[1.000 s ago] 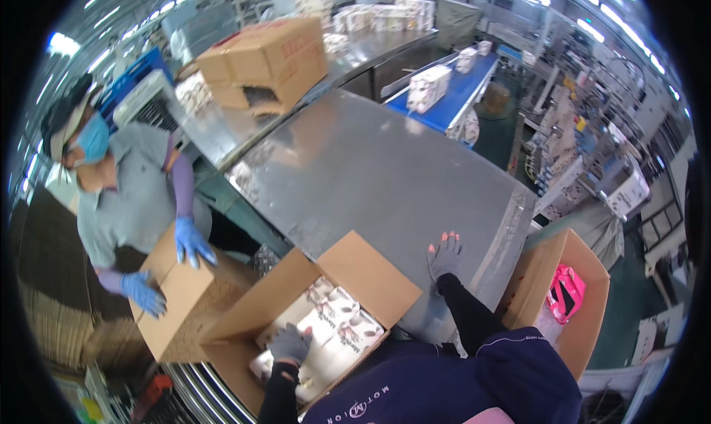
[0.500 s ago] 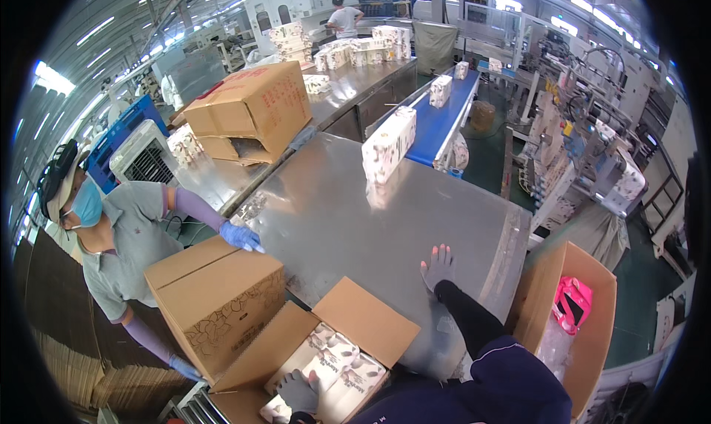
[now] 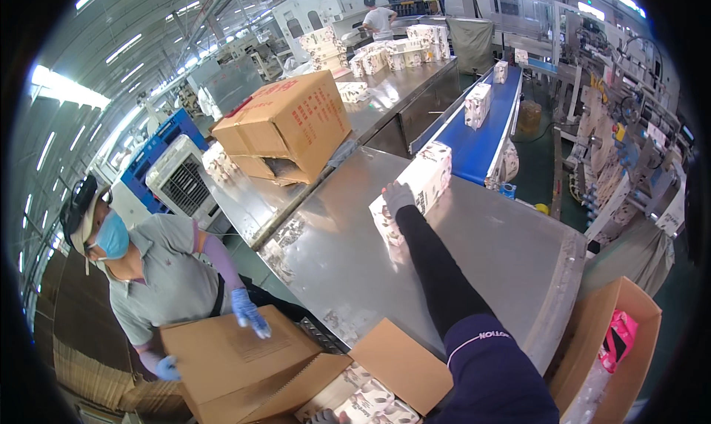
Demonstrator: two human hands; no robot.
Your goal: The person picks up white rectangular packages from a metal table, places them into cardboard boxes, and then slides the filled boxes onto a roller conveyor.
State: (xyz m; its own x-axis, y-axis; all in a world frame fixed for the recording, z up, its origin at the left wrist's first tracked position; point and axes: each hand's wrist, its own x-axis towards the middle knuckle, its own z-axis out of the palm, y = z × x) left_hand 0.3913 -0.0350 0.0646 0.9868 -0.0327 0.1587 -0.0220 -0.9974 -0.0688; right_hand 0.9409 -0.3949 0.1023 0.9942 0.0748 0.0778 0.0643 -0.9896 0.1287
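My right hand (image 3: 398,196), in a grey glove with bare fingertips, reaches far over the metal table and grips the near part of a long white wrapped pack (image 3: 433,171) with a floral print. At the lower edge, just a bit of my left hand (image 3: 326,417) shows against similar packs (image 3: 364,396) inside an open cardboard box (image 3: 404,365); its fingers are mostly cut off. Beside that box, a co-worker's blue-gloved hands (image 3: 250,314) are at another brown carton (image 3: 237,342).
A blue conveyor belt (image 3: 485,139) carrying more packs meets the far side of the metal table (image 3: 481,254). A large carton (image 3: 285,128) stands on the adjoining bench at the far left. At right is a tall open box (image 3: 629,365) with a pink item inside.
My right hand has gone from flat on the table to the wrapped pack, which sits nearer. The co-worker's carton has tipped, and one of their hands has moved onto its top. The view has shifted.
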